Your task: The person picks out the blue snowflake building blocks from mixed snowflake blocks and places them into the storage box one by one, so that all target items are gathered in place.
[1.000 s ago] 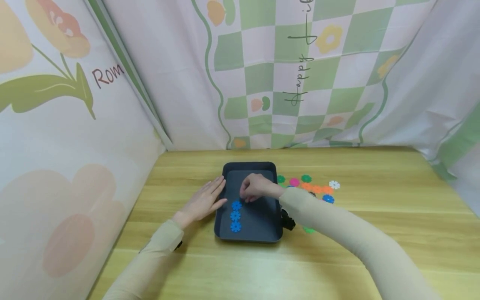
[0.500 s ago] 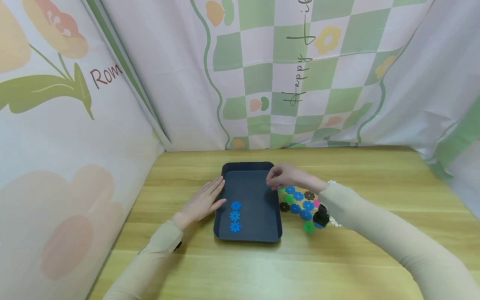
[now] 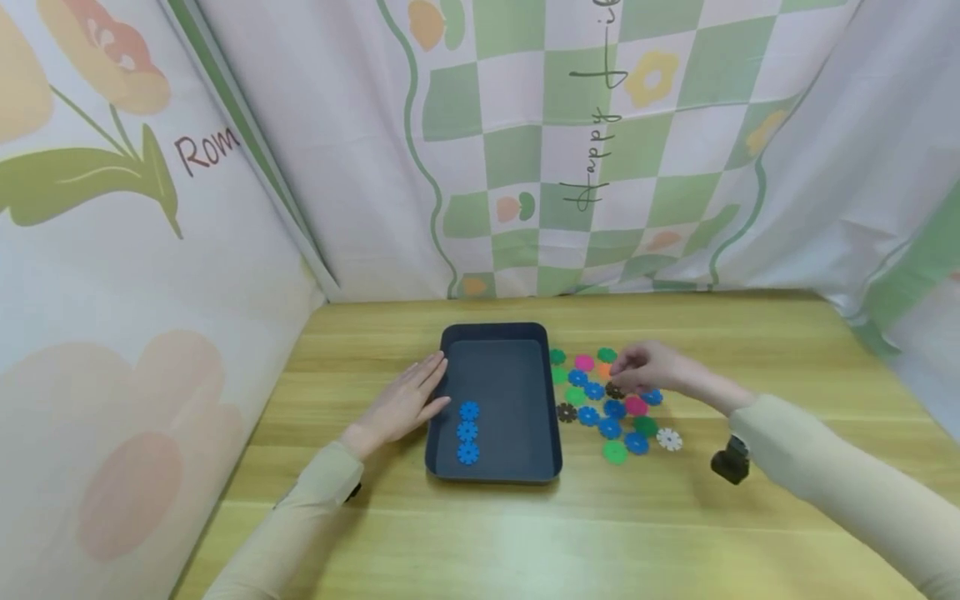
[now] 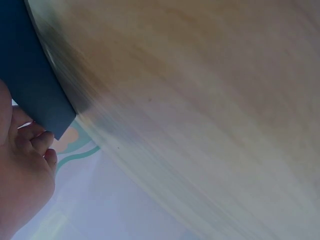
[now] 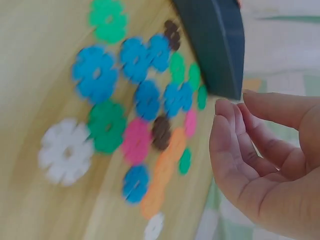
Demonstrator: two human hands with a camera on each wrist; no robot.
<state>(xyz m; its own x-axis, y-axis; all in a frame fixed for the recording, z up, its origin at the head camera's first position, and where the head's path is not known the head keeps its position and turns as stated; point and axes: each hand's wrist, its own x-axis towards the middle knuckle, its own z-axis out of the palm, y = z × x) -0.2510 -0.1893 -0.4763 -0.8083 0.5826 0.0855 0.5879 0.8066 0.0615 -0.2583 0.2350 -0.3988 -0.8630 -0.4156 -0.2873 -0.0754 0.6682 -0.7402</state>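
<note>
A dark grey tray [image 3: 517, 433] lies on the table with three blue snowflake discs [image 3: 468, 432] lined up along its left side. My left hand [image 3: 401, 404] rests against the tray's left rim, fingers straight. Over the loose snowflake discs to the right of the tray hovers my right hand [image 3: 652, 368], its fingers loosely bent. In the right wrist view a gap shows between its thumb and fingers, with nothing held. Below that hand are a brown disc [image 5: 161, 132], orange discs [image 5: 162, 167] and a pink disc [image 5: 136, 141], partly hidden from the head view.
Several more discs spread beside the tray, among them a white one [image 3: 670, 439], a light green one [image 3: 615, 452] and blue ones [image 3: 610, 428]. A patterned curtain [image 3: 592, 167] hangs behind the wooden table [image 3: 487, 533]; a printed panel stands at left.
My right hand has moved from inside the tray, rightward past its rim, to above the loose discs. My left hand stays at the tray's left rim, and the three blue discs stay put.
</note>
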